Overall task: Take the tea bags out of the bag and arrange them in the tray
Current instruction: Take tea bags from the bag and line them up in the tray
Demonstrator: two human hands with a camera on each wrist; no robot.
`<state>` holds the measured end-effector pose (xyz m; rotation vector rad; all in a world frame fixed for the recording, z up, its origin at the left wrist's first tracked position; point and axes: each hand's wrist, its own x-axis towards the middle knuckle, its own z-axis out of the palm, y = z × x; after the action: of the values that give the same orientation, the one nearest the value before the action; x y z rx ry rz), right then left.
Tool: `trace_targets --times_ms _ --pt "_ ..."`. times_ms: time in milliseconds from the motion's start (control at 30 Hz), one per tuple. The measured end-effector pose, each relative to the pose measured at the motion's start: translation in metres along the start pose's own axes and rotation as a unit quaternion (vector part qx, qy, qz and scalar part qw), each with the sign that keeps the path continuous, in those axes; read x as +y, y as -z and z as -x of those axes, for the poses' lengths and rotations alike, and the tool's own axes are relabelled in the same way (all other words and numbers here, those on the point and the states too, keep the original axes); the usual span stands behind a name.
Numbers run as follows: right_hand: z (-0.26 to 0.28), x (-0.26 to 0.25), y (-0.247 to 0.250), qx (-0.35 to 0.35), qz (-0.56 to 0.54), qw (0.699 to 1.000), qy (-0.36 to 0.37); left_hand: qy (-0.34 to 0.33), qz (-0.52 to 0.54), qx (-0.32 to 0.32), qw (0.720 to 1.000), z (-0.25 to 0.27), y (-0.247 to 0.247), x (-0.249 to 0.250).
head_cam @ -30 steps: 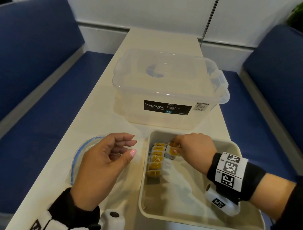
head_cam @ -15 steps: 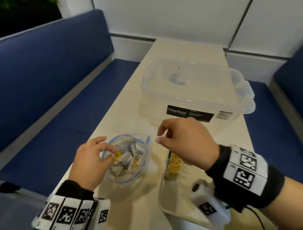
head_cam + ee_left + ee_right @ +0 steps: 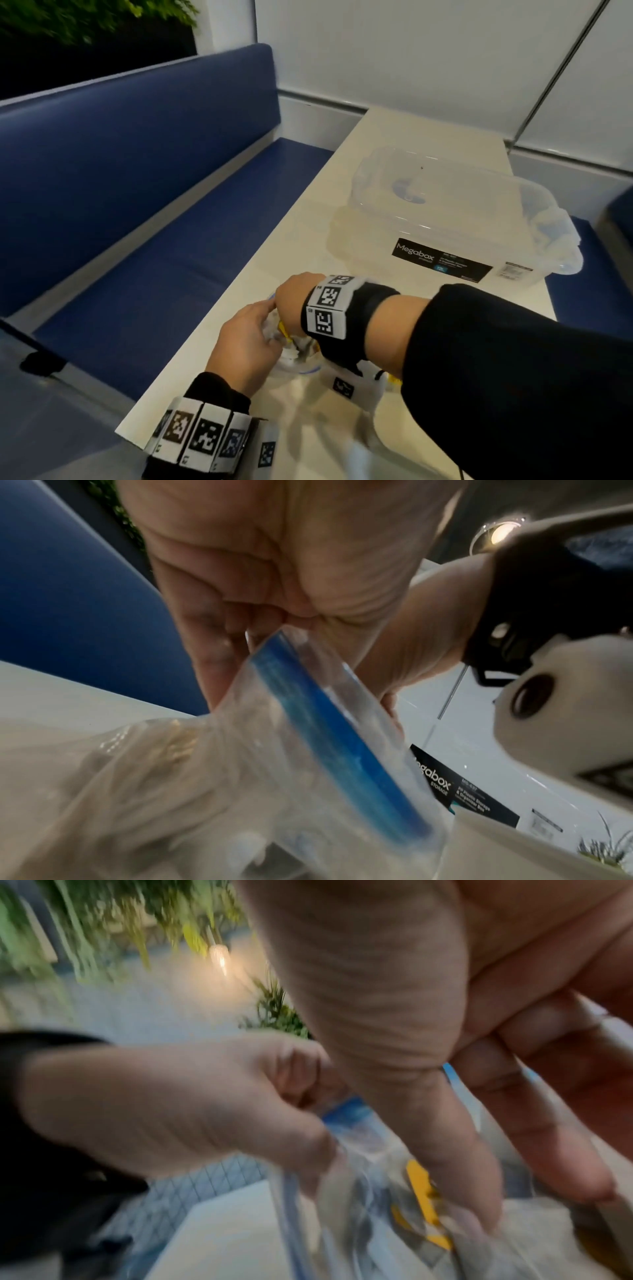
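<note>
Bag [image 3: 294, 368] between both hands [image 3: 245, 342]

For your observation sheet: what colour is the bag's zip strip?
Blue; the zip strip shows best in the left wrist view.

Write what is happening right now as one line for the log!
step: fetch next tea bag | left hand: pinches rim of bag | right hand: fingers reaching into bag among tea bags | grasp: cannot tell
</note>
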<state>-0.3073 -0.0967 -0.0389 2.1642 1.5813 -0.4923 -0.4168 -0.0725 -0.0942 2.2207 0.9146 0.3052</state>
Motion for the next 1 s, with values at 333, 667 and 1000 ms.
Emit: trace_targets --times_ms 333,667,1000 --pt "0.002 0.002 -0.001 0.029 -0.033 0.999 0.001 -0.011 0.032 -0.002 0.999 -0.002 0.003 -0.011" --pt "0.084 0.046 0.019 0.296 -0.197 0.935 -0.008 0.035 0.171 0.066 0.982 0.011 0.022 0.032" --pt "0.133 0.050 -0.033 0.477 -0.241 0.845 -0.021 -0.106 0.318 0.004 0.942 0.012 0.024 0.083"
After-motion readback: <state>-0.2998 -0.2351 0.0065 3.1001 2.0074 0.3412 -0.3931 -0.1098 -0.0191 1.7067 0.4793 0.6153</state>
